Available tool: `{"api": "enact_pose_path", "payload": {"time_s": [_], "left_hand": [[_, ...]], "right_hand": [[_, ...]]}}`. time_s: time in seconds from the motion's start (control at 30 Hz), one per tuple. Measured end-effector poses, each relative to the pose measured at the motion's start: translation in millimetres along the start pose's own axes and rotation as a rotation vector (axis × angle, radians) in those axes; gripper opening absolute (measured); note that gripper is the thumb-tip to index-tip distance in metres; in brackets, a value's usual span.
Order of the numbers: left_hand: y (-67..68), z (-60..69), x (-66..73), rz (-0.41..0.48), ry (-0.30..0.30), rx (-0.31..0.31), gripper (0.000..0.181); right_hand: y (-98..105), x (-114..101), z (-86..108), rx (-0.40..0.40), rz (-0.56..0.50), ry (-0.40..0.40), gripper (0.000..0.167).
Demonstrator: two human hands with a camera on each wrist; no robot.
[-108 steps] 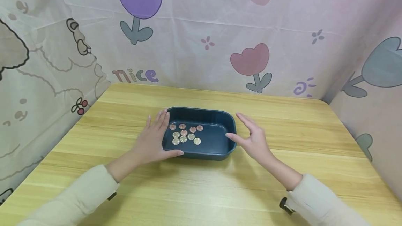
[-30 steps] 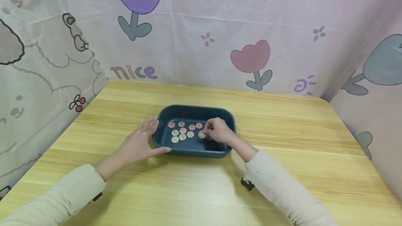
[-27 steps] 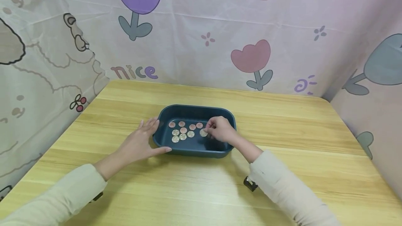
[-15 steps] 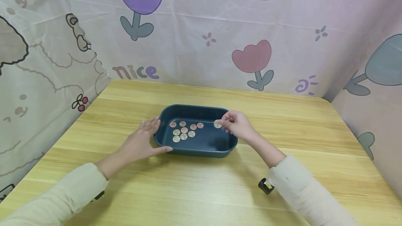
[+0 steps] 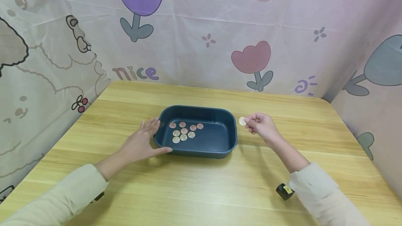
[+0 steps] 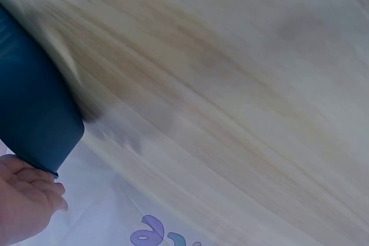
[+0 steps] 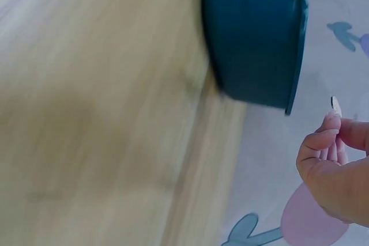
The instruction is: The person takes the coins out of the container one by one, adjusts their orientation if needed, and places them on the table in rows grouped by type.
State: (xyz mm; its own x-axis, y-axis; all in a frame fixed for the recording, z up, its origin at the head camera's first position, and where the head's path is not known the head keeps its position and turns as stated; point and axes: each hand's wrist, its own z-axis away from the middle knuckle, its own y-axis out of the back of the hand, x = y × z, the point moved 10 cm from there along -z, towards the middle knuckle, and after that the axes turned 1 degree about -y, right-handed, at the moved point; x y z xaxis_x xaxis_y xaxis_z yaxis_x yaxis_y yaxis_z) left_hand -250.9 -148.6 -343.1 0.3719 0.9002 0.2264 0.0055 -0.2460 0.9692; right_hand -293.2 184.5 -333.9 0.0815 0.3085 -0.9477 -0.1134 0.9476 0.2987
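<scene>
My right hand (image 5: 263, 128) pinches a gold-coloured coin (image 5: 242, 121) between thumb and fingers, held up just beyond the right end of a dark blue rectangular pan (image 5: 213, 137). In the right wrist view the coin (image 7: 335, 105) shows almost edge-on above the fingertips. At the pan's left end my left hand (image 5: 139, 141) rests with fingers on the rim and thumb stretched along the near side. Several copper-coloured coins (image 5: 184, 131) and several gold-coloured coins (image 5: 183, 137) lie flat in the left half of the pan.
The pan stands on a light wooden table (image 5: 201, 184). Behind it hangs a printed cloth (image 5: 194, 58) with flowers and lettering, which also runs down the left and right sides. A small black device (image 5: 284, 191) is at the right sleeve cuff.
My right hand has picked up a gold-coloured coin from the pan, lifted it and carried it right, past the rim. Earlier the left hand shifted slightly left; lately it has stayed put.
</scene>
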Motion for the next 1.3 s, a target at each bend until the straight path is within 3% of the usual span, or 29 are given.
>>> {"api": "enact_pose_path", "payload": {"time_s": [0.6, 0.8, 1.07, 1.3], "left_hand": [[-1.3, 0.0, -0.6, 0.012, 0.003, -0.005, 0.104], [0.1, -0.2, 0.5, 0.013, -0.001, -0.010, 0.104], [-0.2, 0.6, -0.4, 0.009, 0.007, -0.015, 0.104], [-0.8, 0.5, -1.1, 0.012, 0.003, -0.010, 0.105]], "right_hand": [[15.8, 73.9, -18.0, -0.044, 0.194, -0.213, 0.023], [16.1, 77.9, -23.5, -0.034, 0.256, -0.214, 0.018], [17.2, 82.2, -26.9, 0.000, 0.310, -0.276, 0.014], [16.4, 78.4, -26.8, 0.031, 0.401, -0.254, 0.019]]}}
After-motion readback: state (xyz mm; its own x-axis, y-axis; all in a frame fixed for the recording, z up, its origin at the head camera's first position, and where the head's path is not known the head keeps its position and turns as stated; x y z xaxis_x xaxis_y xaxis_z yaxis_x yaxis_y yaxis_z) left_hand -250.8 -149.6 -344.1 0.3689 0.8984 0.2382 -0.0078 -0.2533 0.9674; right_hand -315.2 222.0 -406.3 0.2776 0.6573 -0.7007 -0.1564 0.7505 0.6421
